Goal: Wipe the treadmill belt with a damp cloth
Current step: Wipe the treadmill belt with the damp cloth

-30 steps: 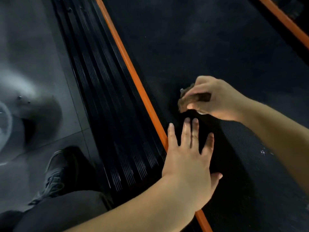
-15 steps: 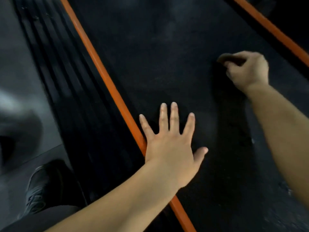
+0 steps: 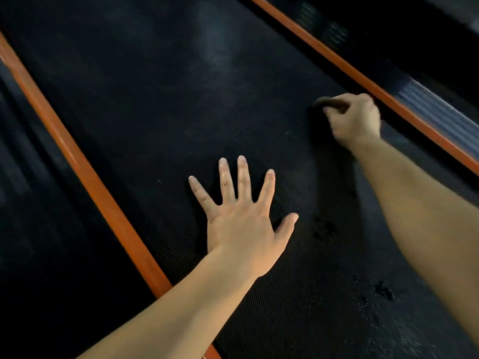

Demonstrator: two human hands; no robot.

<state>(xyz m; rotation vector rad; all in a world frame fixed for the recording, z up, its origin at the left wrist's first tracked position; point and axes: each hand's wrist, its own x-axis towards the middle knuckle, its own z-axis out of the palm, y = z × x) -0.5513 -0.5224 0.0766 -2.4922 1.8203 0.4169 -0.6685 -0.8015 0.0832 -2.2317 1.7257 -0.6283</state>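
Right hand (image 3: 355, 120): cloth (image 3: 330, 102) is being gripped against treadmill belt (image 3: 155, 99).
Left hand (image 3: 243, 224): being laid flat, fingers spread.
Progress: judged partial; far stretch likely unwiped.

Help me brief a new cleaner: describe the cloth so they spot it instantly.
Start at the black treadmill belt. Near its right orange strip, the right hand grips the cloth, a small brownish wad poking from its grip. The left hand lies flat, holding nothing.

Dim light. An orange strip (image 3: 85, 174) runs diagonally at left beside a dark, blurred side rail (image 3: 39, 203). Another orange strip (image 3: 324, 49) borders a ribbed rail (image 3: 440, 115) with a grey sheen.
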